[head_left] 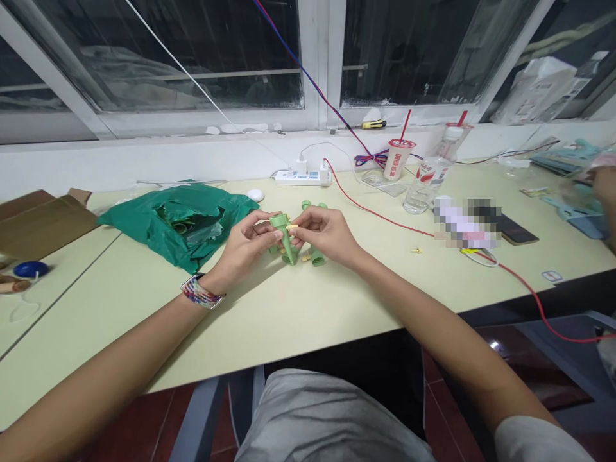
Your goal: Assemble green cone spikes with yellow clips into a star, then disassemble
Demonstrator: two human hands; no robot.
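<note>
My left hand [243,244] is closed around a green plastic watering spike [285,242], its wide cap up and its point down, above the table. In my right hand [327,232], thumb and fingers pinch a small yellow valve [292,226] against the spike's side, just under the cap. Whether the valve sits in the spike cannot be made out. Behind and below my hands stand more green spikes [318,258] with yellow parts, partly hidden by my fingers. Another small yellow valve [416,251] lies by itself on the table to the right.
A torn green plastic bag [192,202] with green parts inside lies left of my hands. Cardboard [43,221] is farther left. Behind are a power strip [303,178], a cup [398,159] and a water bottle [428,176]. A red cable [385,220] crosses rightward; another person's hand [605,189] shows at the right edge.
</note>
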